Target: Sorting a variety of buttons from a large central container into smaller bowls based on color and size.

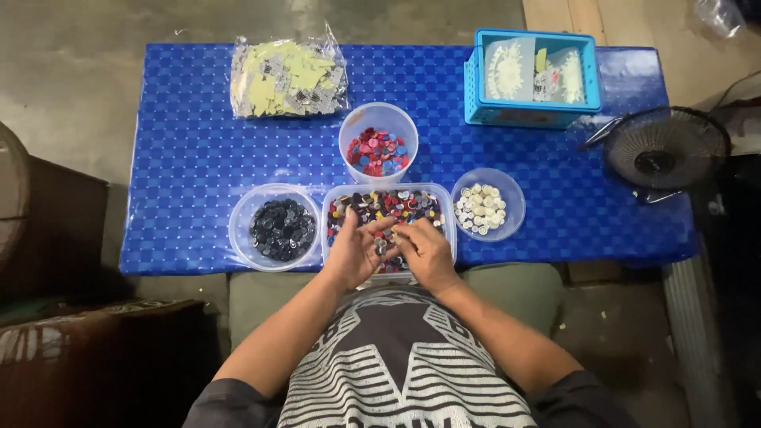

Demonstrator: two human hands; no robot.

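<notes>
Over the mixed tray (446, 208), left hand (354, 252) cups buttons (381, 246) as right hand (423, 250) pinches one; single, colour-checked picks look safest.

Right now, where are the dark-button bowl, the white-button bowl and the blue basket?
Dark-button bowl (238, 226): head view, left rim.
White-button bowl (515, 190): head view, right rim.
Blue basket (515, 115): head view, front wall.

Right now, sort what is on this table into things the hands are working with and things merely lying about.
In use: left hand, right hand, rectangular clear plastic tub of mixed coloured buttons, round clear tubs of dark buttons, red and blue buttons, cream buttons.

Lying about: clear bag of yellow cards, blue plastic basket, small black fan.
</notes>
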